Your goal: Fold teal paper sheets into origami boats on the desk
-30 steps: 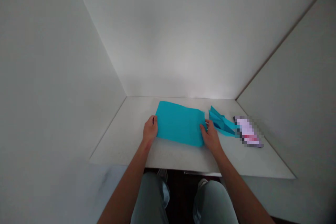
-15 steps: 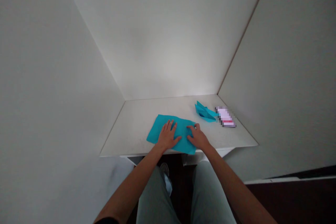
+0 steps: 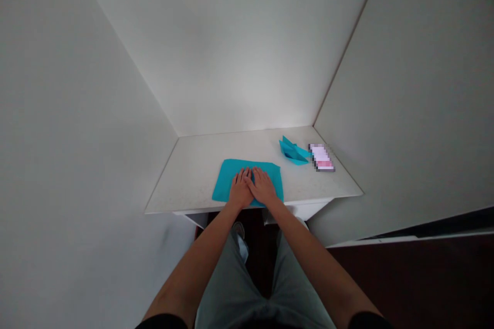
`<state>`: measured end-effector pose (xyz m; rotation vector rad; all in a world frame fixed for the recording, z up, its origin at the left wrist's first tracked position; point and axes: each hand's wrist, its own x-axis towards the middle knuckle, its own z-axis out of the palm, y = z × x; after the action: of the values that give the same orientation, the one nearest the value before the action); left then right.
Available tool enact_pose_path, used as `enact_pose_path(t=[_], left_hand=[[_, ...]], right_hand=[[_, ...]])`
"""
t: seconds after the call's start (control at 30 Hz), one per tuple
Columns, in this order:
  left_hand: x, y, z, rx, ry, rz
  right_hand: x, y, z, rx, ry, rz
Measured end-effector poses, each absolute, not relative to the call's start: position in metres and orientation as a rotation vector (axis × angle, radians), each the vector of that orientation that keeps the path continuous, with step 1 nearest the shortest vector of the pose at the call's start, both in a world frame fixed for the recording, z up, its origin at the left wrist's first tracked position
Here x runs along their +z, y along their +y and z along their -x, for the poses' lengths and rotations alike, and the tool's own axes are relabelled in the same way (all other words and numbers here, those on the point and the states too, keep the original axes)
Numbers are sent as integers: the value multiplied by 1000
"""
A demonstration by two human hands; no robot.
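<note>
A turquoise sheet of paper (image 3: 223, 183) lies on the white shelf table near its front edge. My left hand (image 3: 241, 191) rests flat on the middle of the sheet, fingers stretched forward. Beside it, my right hand (image 3: 263, 186) is also laid flat on the paper, its thumb touching or overlapping the left hand. Neither hand grips anything. The part of the sheet under both palms is hidden.
A folded turquoise paper boat (image 3: 293, 152) stands at the back right of the white table (image 3: 185, 180). Right of it lies a phone (image 3: 322, 158) with a blurred screen. White walls enclose the table at the left, back and right.
My right hand has moved left across the paper to meet my left hand. The sheet now lies straighter, squarer to the table's front edge. The view has shifted slightly.
</note>
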<state>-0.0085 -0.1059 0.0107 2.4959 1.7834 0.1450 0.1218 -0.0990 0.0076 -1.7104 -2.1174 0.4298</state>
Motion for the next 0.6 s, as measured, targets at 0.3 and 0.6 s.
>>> enact_pose_path(t=[0.3, 0.6], left_hand=[[11, -102, 12, 275, 1828, -2402], [12, -53, 60, 242, 1891, -2383]], right_hand=[[10, -88, -156, 350, -2256, 1741], [8, -79, -161, 353, -2324, 1696]])
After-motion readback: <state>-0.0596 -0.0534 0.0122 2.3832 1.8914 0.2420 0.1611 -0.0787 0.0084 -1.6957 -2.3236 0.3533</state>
